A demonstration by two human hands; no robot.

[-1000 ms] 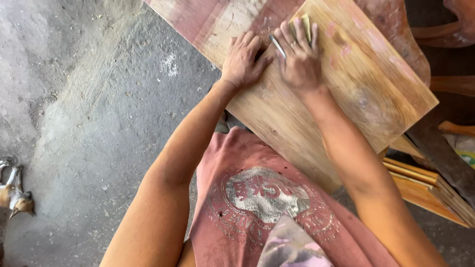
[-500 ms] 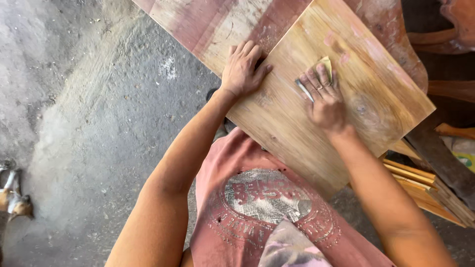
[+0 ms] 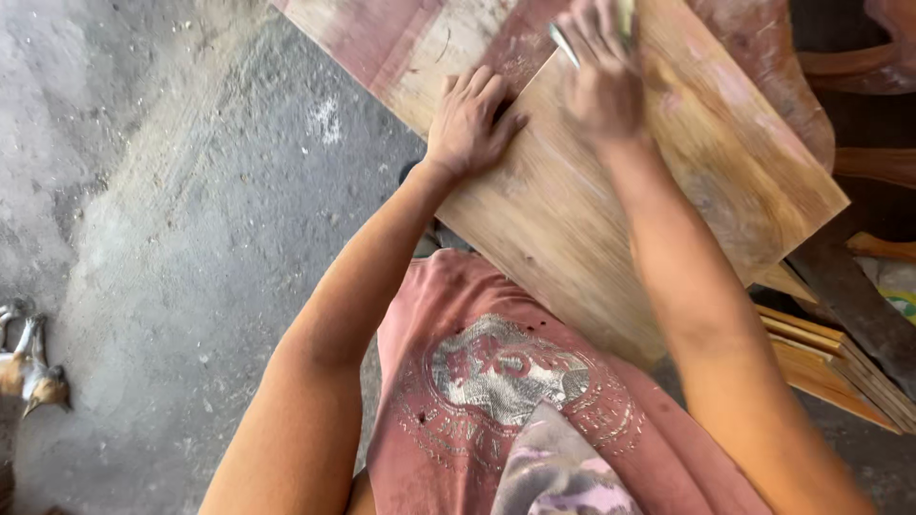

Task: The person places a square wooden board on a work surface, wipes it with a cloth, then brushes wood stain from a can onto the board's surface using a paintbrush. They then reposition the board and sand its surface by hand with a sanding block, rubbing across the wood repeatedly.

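The sanding pad [image 3: 625, 17] sits under the right hand [image 3: 601, 81], fingers pressed down on it at the far end of the wooden board [image 3: 668, 210] (motion blur hides the grip's detail). Just left of it, the left hand [image 3: 469, 122] lies flat and spread wide on the board's edge, holding nothing. Below both hands are stacked wooden slats [image 3: 821, 367] to the right and the dusty concrete floor [image 3: 172, 238] to the left.

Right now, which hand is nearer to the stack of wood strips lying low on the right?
Right. The right hand works high on the wooden board, up-left of the stack of wood strips; the left hand rests flat at the board's left edge, farther away.
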